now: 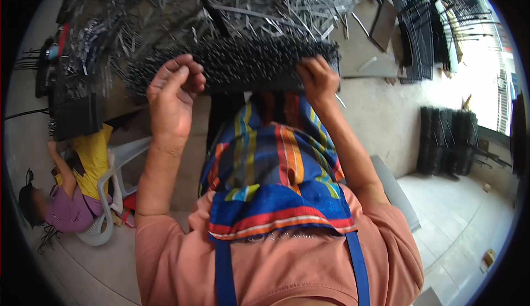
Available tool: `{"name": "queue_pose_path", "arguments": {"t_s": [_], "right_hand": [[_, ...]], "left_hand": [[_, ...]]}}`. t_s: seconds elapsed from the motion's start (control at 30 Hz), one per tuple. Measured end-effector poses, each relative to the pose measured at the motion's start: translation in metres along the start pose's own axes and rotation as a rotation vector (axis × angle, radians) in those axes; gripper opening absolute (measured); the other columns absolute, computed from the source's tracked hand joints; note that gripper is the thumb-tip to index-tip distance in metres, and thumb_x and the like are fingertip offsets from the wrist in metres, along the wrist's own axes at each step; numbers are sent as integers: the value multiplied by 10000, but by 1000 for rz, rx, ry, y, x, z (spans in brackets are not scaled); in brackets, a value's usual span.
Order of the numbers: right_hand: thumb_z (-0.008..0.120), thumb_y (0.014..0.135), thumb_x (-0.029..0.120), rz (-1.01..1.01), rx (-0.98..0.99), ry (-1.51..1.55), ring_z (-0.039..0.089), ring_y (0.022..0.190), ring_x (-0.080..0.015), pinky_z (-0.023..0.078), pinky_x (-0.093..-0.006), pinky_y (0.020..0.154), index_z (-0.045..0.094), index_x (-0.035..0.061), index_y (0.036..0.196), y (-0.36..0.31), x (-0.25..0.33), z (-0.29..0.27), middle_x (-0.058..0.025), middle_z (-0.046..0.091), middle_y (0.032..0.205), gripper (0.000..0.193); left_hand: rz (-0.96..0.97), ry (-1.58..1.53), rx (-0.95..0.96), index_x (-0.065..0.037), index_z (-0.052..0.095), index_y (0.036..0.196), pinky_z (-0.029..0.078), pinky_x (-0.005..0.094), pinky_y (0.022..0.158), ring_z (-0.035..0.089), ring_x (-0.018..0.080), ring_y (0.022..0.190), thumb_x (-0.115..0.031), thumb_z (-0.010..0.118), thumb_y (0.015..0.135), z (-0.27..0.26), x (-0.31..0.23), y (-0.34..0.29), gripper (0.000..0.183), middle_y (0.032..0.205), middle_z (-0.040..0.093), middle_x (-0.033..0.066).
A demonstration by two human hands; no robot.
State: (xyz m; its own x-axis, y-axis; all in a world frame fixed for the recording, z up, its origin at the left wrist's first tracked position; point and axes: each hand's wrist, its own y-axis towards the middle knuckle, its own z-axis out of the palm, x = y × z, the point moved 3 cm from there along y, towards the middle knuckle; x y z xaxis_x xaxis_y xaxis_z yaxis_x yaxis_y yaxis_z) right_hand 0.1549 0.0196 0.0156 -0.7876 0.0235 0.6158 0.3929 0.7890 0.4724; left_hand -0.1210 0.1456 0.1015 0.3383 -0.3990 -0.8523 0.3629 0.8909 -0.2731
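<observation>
While black bristled block (248, 66) lies beyond striped apron (268, 157), long axis left-right, right hand (319, 78) nearer, fingers curled at right end; left hand (175, 85) half-curled toward left part; grip: cannot tell.

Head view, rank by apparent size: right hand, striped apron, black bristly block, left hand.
Largest to smallest, as seen:
1. Striped apron
2. Black bristly block
3. Left hand
4. Right hand, looking smaller with its fingers curled
</observation>
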Motion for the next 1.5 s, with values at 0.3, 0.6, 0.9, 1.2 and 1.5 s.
{"name": "queue_pose_path", "arguments": {"t_s": [0.3, 0.6, 0.9, 1.2, 1.5], "right_hand": [[673, 841, 157, 2, 99, -327, 578, 609, -287, 442, -387, 540, 682, 146, 1069, 0, 20, 1, -64, 539, 739, 228], [680, 792, 87, 131, 199, -132, 593, 684, -284, 474, -368, 613, 546, 52, 1308, -25, 22, -9, -114, 604, 825, 534], [735, 733, 44, 74, 167, -101, 578, 650, -250, 442, -328, 589, 563, -46, 1206, -29, 21, -2, -111, 612, 807, 511], [724, 720, 5, 172, 302, 3, 600, 645, -266, 458, -353, 583, 582, -21, 1156, -46, 17, 8, -117, 635, 805, 460], [664, 738, -23, 163, 20, -143, 604, 836, -253, 465, -341, 678, 595, -8, 1128, -47, 2, -24, -151, 617, 982, 397]], "left_hand": [[349, 357, -59, -31, 640, 1079, 520, 254, 692, 672, 145, 798, -10, 565, 901, 12, -68, 89, 195, 949, 699, 71], [726, 1794, 808, -74, 356, 1431, 370, 453, 1104, 382, 364, 1339, -235, 858, 619, -12, -11, 249, 968, 1447, 385, 160], [880, 1786, 1621, 41, 267, 1462, 323, 444, 1130, 342, 387, 1379, -286, 751, 640, 1, 66, 262, 1008, 1509, 275, 259], [1281, 1970, 1318, 73, 406, 1380, 387, 437, 1001, 550, 336, 1152, -292, 610, 791, -7, 94, 275, 722, 1357, 473, 257], [985, 2096, 1239, 24, 321, 1441, 343, 467, 1062, 461, 328, 1247, -558, 759, 666, -8, 69, 277, 1064, 1422, 398, 222]]}}
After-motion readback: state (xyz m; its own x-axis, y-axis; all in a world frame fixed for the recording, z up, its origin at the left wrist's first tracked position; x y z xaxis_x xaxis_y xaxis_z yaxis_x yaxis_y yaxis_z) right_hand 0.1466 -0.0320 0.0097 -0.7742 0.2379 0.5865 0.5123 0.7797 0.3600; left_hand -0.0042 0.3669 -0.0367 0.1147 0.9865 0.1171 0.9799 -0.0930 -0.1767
